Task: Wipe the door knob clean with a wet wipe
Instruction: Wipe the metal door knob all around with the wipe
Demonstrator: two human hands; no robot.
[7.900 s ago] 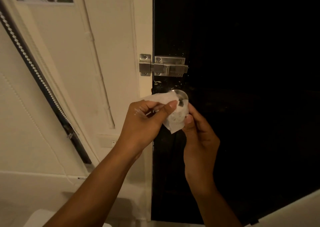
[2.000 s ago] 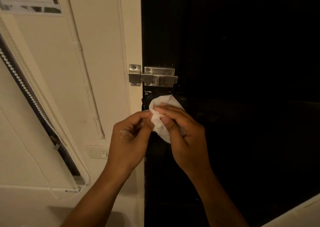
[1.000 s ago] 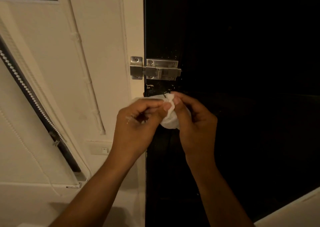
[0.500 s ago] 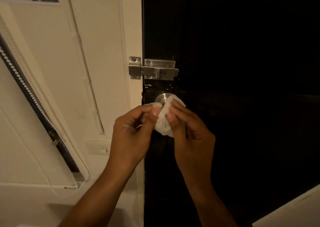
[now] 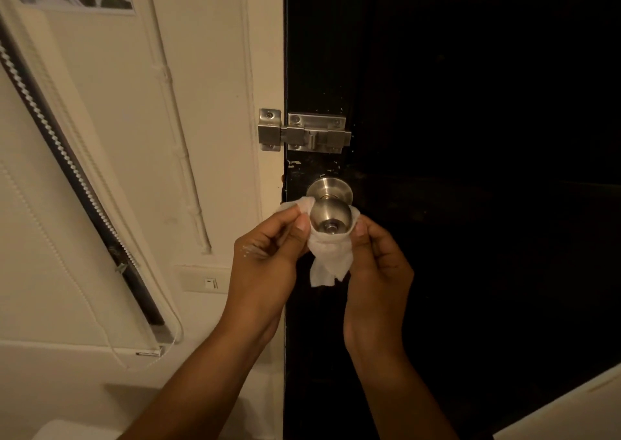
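A round steel door knob [image 5: 330, 216] sticks out from the black door [image 5: 470, 171] near its left edge. A white wet wipe [image 5: 331, 258] is slung under the knob like a strap, its loose end hanging below. My left hand [image 5: 268, 255] pinches the wipe's left end beside the knob. My right hand [image 5: 378, 265] pinches the right end against the knob's right side. The knob's front face and top are bare.
A steel slide bolt [image 5: 304, 133] bridges the door and the cream frame [image 5: 265, 70] just above the knob. A light switch [image 5: 210, 282] sits on the wall at left, by a slanting window blind [image 5: 67, 157] with a cord.
The wipe covered the knob's front a second ago; both hands have since drawn it down and under the knob, which now shows bare on its face.
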